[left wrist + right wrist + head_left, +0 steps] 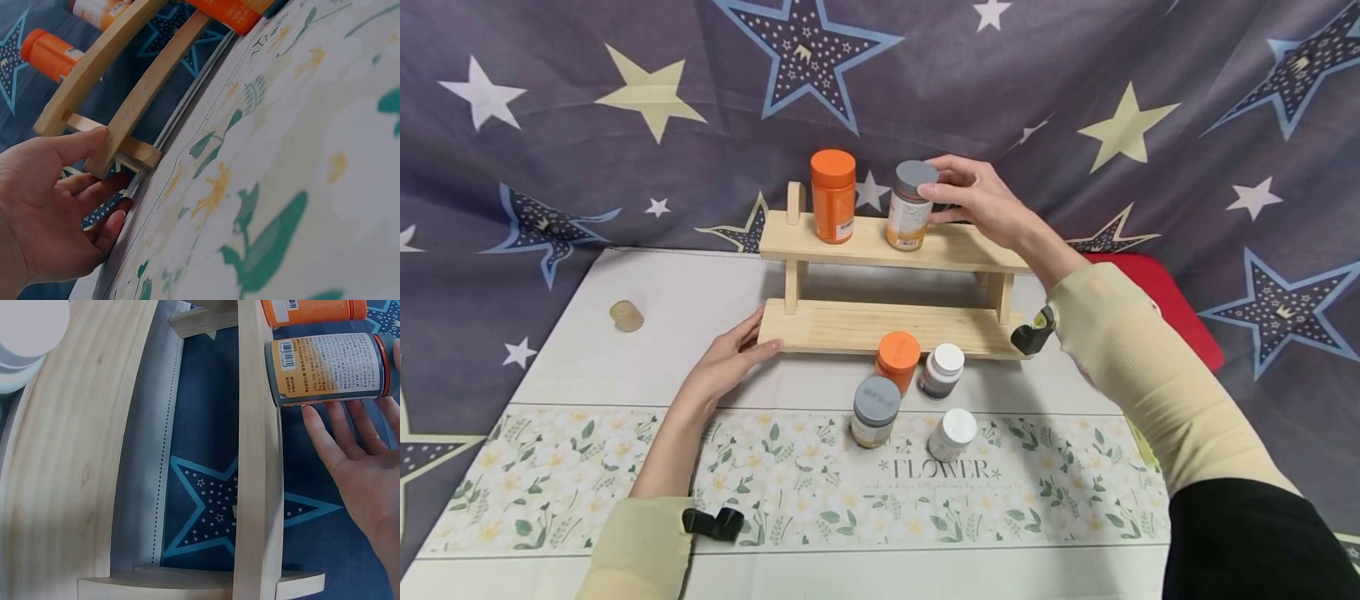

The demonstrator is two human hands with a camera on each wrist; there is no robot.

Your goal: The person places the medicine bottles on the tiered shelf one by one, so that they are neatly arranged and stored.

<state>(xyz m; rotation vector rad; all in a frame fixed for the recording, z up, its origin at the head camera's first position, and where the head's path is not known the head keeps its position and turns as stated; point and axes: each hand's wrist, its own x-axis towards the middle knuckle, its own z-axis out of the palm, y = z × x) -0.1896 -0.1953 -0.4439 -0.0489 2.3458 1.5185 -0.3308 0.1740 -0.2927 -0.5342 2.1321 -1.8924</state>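
A two-tier wooden shelf (850, 327) stands at the back of the table. My left hand (724, 360) holds the left end of its lower board, thumb on the front edge; in the left wrist view, the fingers of that hand (56, 206) curl behind the board's end. My right hand (981, 200) grips a grey-lidded supplement bottle (908, 212) near its lid, the base at the upper board. Its orange and white label faces the right wrist camera. Left of it on the upper board stands an orange bottle (833, 200).
Before the shelf stand a second orange bottle (898, 358), a grey-lidded jar (875, 412) and two white-capped bottles, one nearer the shelf (942, 371), one closer to me (953, 433). A small brownish object (627, 316) lies left; something red (1172, 300) sits behind my right arm.
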